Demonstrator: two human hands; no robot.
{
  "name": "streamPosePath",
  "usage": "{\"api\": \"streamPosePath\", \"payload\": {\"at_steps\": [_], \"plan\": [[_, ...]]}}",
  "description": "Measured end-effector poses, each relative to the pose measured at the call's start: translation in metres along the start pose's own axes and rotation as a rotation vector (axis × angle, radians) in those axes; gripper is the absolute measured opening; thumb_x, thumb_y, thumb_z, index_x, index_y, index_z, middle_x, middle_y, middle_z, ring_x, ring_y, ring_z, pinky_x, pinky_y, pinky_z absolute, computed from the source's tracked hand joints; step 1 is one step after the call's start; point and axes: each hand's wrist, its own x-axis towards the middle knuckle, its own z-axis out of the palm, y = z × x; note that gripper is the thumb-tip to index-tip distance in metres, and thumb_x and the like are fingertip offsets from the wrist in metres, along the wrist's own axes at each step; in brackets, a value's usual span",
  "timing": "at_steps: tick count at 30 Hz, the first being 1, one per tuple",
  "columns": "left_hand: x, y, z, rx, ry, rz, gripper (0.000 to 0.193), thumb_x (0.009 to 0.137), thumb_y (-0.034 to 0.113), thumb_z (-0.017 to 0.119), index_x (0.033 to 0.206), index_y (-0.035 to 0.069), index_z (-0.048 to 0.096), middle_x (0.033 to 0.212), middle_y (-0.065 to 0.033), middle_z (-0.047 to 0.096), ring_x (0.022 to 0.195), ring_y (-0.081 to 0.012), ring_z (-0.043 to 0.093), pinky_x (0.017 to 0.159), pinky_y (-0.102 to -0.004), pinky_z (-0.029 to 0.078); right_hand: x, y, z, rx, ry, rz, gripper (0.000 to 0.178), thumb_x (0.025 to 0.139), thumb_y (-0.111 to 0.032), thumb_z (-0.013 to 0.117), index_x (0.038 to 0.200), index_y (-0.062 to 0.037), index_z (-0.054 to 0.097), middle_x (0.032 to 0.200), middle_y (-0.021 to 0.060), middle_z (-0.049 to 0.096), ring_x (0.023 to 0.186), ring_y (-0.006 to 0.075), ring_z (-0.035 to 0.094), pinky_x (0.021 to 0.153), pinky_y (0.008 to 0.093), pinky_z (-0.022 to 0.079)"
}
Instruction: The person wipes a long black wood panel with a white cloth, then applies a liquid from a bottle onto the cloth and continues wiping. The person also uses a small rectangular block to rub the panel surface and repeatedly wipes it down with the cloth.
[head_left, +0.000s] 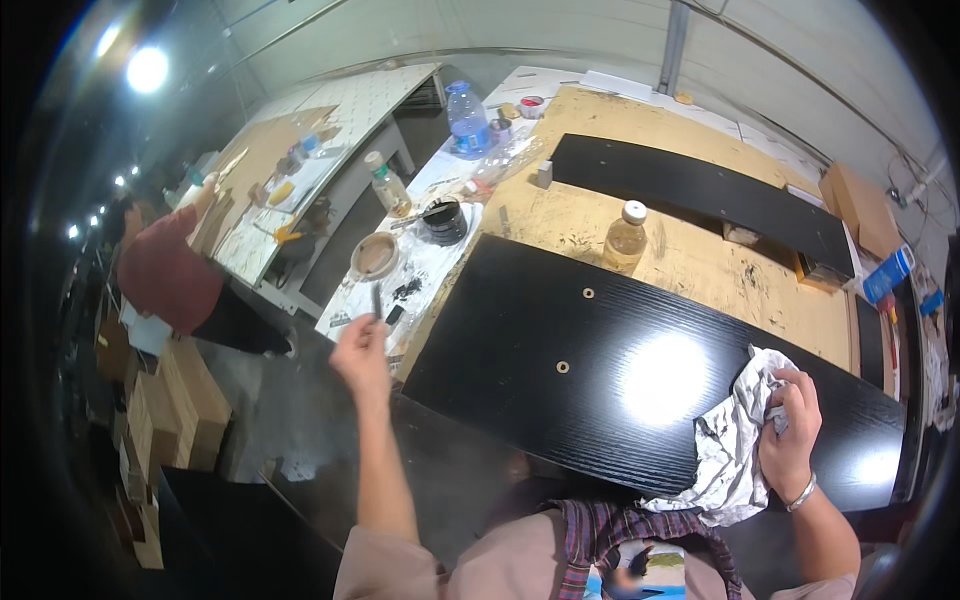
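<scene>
Well, from far away I saw the right hand (790, 425) holding a white cloth (735, 440) in its bent fingers. The cloth was crumpled and had dark spots. It lay on the right part of a shiny black board (500, 340), and some of it hung past the near edge. A silver band (802, 492) went round the right wrist. Two little gold rings (562, 367) showed on top of the board.

Over by the board's left end, I saw the left hand (362, 350) with its fingers closed on a thin dark stick (377, 302). It was blurry, so I could not tell what kind of stick it was. Just past its tip was a round brown dish (375, 257), and a black can (445, 222) stood near that.

Behind the board, a clear bottle with a white cap (625, 238) stood on the yellow worktop (700, 265). Farther back lay a long black piece (700, 192). A big blue water bottle (467, 120) stood past the can. Way off to the left, another person (165, 265) stood by a second worktop (365, 100).
</scene>
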Motion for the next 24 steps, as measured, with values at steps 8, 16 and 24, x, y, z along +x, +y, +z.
{"api": "streamPosePath", "payload": {"at_steps": [8,16,24], "plan": [[-0.079,0.188,0.019,0.255,-0.491,0.981,0.017,0.071,-0.001,0.077,0.087,0.006,0.075,0.076,-0.0054,0.062,0.066,-0.024,0.061,0.054,-0.0342,0.049,0.009,-0.001,-0.005,0.002,0.001,-0.07,0.034,0.055,0.017,0.05,0.085,0.0013,0.048,0.108,0.0204,0.063,0.093,0.0416,0.059,0.08,0.0424,0.049],[-0.062,0.187,0.02,0.331,-0.519,0.889,0.006,0.077,0.001,0.075,0.077,0.002,0.069,0.071,-0.0125,0.058,0.067,-0.0326,0.06,0.059,-0.0425,0.046,0.012,-0.003,-0.002,0.04,0.019,-0.092,0.031,0.057,0.014,0.056,0.083,-0.0005,0.051,0.107,0.0182,0.064,0.095,0.0408,0.061,0.079,0.0437,0.05],[-0.063,0.196,0.027,0.258,-0.598,0.935,0.007,0.079,0.003,0.073,0.077,0.006,0.067,0.071,-0.0104,0.058,0.066,-0.0315,0.059,0.059,-0.0438,0.047,0.013,-0.001,-0.006,0.039,0.016,-0.113,0.03,0.058,0.013,0.057,0.084,-0.0009,0.053,0.108,0.0179,0.065,0.097,0.0409,0.063,0.079,0.045,0.052]]}}
